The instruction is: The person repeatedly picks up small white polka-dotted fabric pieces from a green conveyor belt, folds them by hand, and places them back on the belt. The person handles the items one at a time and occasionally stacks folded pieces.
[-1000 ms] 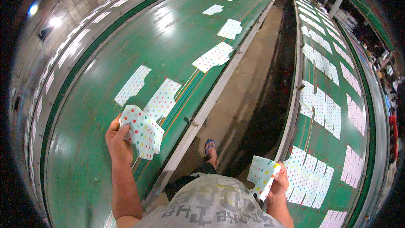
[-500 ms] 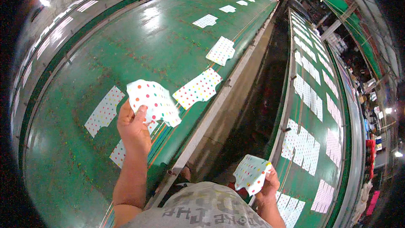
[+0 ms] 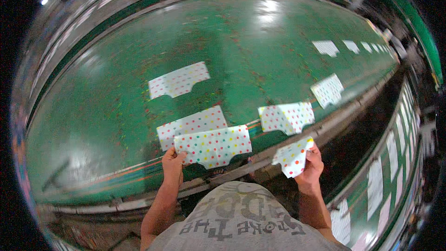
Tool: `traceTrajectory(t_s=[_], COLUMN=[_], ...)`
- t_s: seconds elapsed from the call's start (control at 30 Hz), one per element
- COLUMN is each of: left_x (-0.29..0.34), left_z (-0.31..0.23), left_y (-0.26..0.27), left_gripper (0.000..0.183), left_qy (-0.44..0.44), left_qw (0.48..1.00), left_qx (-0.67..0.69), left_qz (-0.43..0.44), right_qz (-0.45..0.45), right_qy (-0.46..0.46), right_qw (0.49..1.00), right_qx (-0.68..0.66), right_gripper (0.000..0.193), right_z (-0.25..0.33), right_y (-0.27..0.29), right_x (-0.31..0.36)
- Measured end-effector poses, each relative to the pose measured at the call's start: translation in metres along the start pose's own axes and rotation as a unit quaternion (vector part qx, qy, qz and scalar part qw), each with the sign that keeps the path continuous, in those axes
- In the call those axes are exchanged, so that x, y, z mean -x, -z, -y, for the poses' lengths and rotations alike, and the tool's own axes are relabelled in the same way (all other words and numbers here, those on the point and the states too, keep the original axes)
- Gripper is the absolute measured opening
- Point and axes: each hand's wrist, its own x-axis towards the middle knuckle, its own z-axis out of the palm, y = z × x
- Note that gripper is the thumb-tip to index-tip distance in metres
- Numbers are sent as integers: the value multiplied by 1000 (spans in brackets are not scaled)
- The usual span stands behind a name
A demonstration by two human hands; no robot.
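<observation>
From the person's head, on the near side of the green table (image 3: 251, 79), a fisheye camera looked down and across it, close above the left grip (image 3: 173, 162) and right grip (image 3: 312, 166) near the table's edge.

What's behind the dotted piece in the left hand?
Another dotted piece lies on the green table. The held piece in the left hand hides much of its lower part.

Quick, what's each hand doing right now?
Left hand: closed, holding a spread-out dotted cloth piece.
Right hand: closed, holding a bent dotted cloth piece.
</observation>
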Motion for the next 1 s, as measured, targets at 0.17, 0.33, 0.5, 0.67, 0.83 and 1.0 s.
traceTrajectory(t_s=[0.17,0.33,0.5,0.67,0.83,1.0], left_x=[10,17,14,12,10,14], left_z=[6,7,13,16,21,11], left_y=[1,-12,-22,-23,-26,-39], left_gripper=[37,39,28,24,22,19], left_qy=[11,-9,-24,-59,-45,-73], left_qw=[998,990,978,973,975,977], left_qx=[-6,-11,-46,-115,-102,-125], left_qz=[-53,-137,-201,-193,-190,-154], right_qz=[145,212,209,111,101,205], right_qy=[-83,-135,-198,-135,180,133], right_qw=[986,968,918,776,574,633], right_qx=[-18,17,273,606,792,734], right_gripper=[43,31,18,23,29,27], right_z=[6,23,10,-13,8,-11], right_y=[-26,-6,75,134,129,68], right_x=[-106,-205,-300,-331,-322,-271])
